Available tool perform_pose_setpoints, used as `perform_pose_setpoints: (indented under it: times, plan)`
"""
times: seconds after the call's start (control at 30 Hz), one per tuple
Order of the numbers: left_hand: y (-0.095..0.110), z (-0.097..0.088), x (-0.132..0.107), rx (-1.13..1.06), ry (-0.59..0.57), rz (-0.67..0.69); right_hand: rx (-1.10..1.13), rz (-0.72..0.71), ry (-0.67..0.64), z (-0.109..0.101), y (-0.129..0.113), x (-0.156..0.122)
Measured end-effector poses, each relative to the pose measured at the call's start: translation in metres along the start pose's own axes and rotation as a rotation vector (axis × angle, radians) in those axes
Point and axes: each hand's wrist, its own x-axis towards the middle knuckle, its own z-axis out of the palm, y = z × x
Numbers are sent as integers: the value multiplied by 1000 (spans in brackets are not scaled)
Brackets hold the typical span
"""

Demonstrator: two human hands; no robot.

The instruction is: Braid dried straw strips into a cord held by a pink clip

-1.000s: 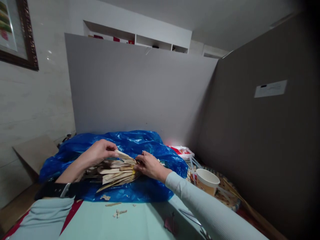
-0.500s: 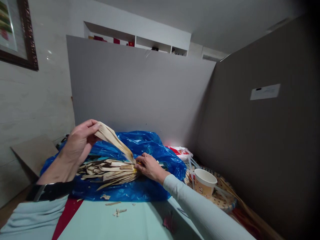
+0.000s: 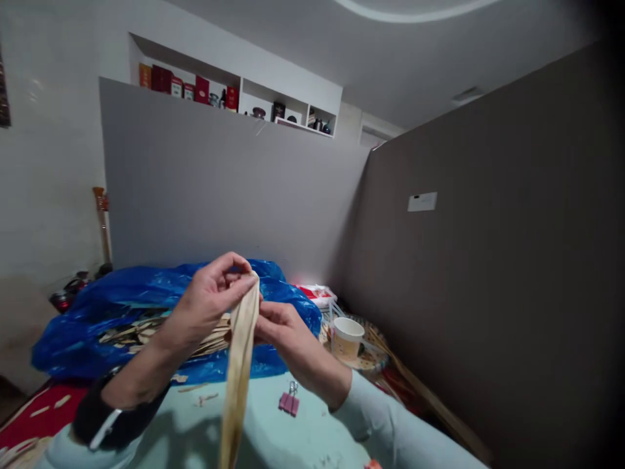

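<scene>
My left hand (image 3: pixel 209 301) is raised in front of me and pinches the top end of a long pale dried leaf strip (image 3: pixel 239 365), which hangs down towards me. My right hand (image 3: pixel 276 326) is right beside it, fingers curled against the same strip near its top. Behind both hands lies a heap of similar dried leaf strips (image 3: pixel 146 331) on a blue plastic bag (image 3: pixel 146 286).
A pale green tabletop (image 3: pixel 273 443) carries a pink binder clip (image 3: pixel 290 402) and small leaf scraps. A paper cup (image 3: pixel 347 337) stands on a patterned plate at the right. Grey partition boards close off the back and the right. A red cloth lies at the lower left.
My left hand pulled one strip out of the heap and lifted it up. My right hand left the heap and came up to the strip. The camera view shifted rightwards and upwards.
</scene>
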Motion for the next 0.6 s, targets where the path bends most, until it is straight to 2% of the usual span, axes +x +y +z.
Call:
perform_pose_setpoints:
  times: [0.1,0.2,0.3,0.5,0.6]
  plan:
    - [-6,23,-16,50,-36,24,161,47,114,10,0,-35]
    - [-9,37,-35,127,-69,24,294,121,113,10,3,-70]
    - [-9,49,-55,161,-106,-10,291,144,159,11,4,-100]
    - [-20,77,-102,-270,-140,-400,114,211,294,12,20,-131]
    - [-29,84,-124,-239,-164,-514,-88,203,314,10,33,-141]
